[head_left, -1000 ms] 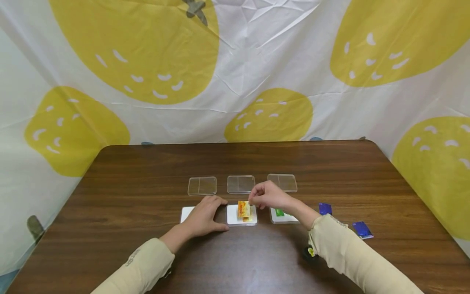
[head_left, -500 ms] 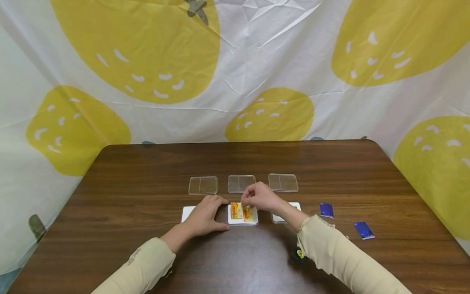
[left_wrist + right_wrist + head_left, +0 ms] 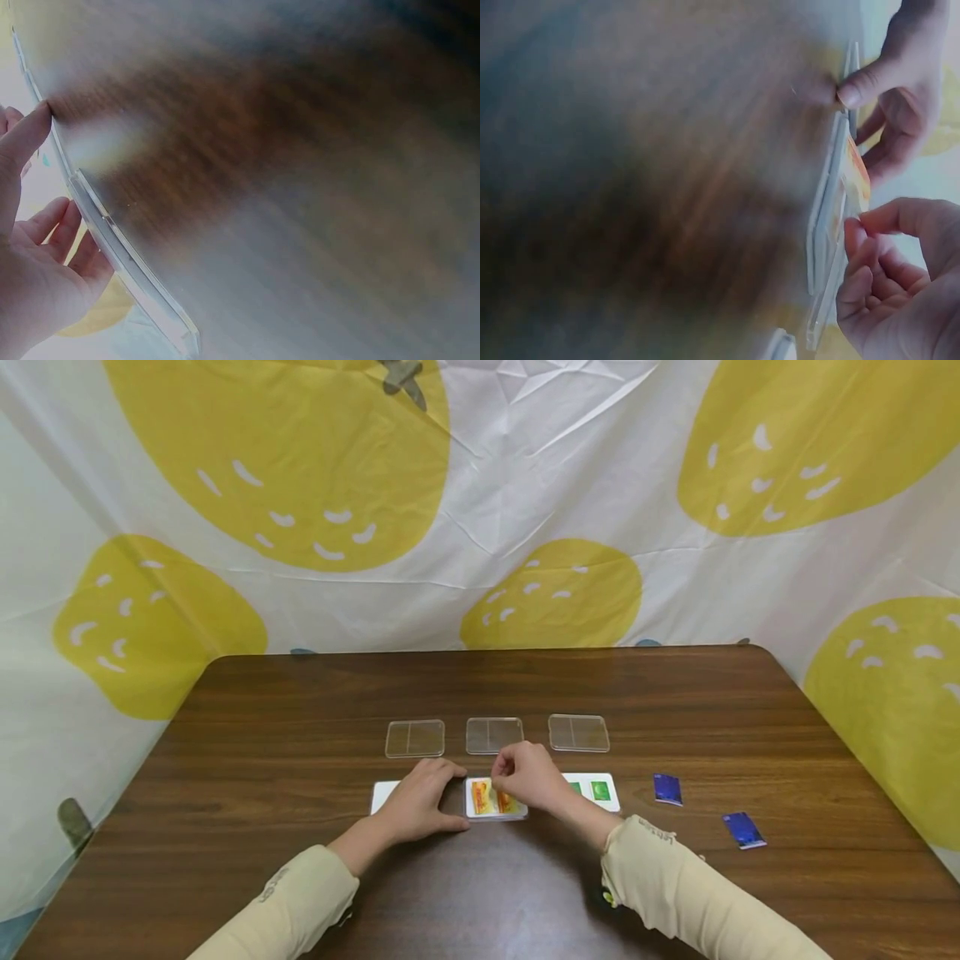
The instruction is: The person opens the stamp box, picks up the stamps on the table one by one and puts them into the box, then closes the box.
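Observation:
In the head view, the middle white shallow box (image 3: 491, 816) bears two orange-and-yellow printed packets side by side. My right hand (image 3: 528, 777) is over this box, with thumb and index finger pinching the upper edge of the left orange packet (image 3: 482, 797). The right orange packet (image 3: 507, 804) is partly hidden by that hand. My left hand (image 3: 415, 802) rests on the table, thumb and fingers spread, tips near the middle box's left side. It covers much of the left white box (image 3: 381, 792). In the right wrist view, the pinching fingertips (image 3: 864, 217) meet at the packet's edge.
Three clear plastic lids (image 3: 415, 739) lie in a row behind the boxes. The right white box (image 3: 609, 800) holds green packets (image 3: 600, 790). Two blue packets (image 3: 667, 789) lie on the wooden table (image 3: 300, 710) farther right. A patterned cloth (image 3: 360, 610) hangs behind.
My right hand has carried the orange packet leftward and down onto the middle box, beside the other orange one. The green packets in the right box have come into view. The left hand stays put.

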{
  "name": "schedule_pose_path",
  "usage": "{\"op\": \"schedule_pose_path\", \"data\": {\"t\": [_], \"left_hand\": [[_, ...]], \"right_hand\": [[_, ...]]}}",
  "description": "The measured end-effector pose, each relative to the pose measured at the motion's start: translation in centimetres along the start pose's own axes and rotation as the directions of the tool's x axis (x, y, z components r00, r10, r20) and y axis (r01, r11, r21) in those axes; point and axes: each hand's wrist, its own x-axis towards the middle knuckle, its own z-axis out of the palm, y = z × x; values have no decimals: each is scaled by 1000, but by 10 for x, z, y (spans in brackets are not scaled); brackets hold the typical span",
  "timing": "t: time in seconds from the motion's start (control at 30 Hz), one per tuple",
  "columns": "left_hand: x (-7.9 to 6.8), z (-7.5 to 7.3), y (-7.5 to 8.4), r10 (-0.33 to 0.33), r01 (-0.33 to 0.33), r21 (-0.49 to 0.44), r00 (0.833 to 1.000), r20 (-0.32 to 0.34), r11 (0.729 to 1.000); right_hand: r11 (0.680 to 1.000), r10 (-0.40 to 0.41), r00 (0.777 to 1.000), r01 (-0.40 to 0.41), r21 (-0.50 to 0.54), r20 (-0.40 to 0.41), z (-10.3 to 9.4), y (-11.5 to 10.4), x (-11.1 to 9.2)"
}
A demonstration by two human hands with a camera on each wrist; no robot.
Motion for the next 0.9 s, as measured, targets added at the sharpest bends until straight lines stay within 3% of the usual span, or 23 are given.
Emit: {"op": "schedule_pose_path", "data": {"t": [0.43,0.7,0.9], "left_hand": [[0,-2,2,5,-6,10,1000,7,1000],[0,-2,3,1,-1,10,1000,6,1000],[0,-2,2,16,-15,16,1000,-8,1000]], "right_hand": [[997,24,990,-34,-72,-137,11,-3,-3],[989,17,987,-39,-140,-157,13,-5,-3],[980,54,989,-79,-181,-141,15,-5,-3]]}}
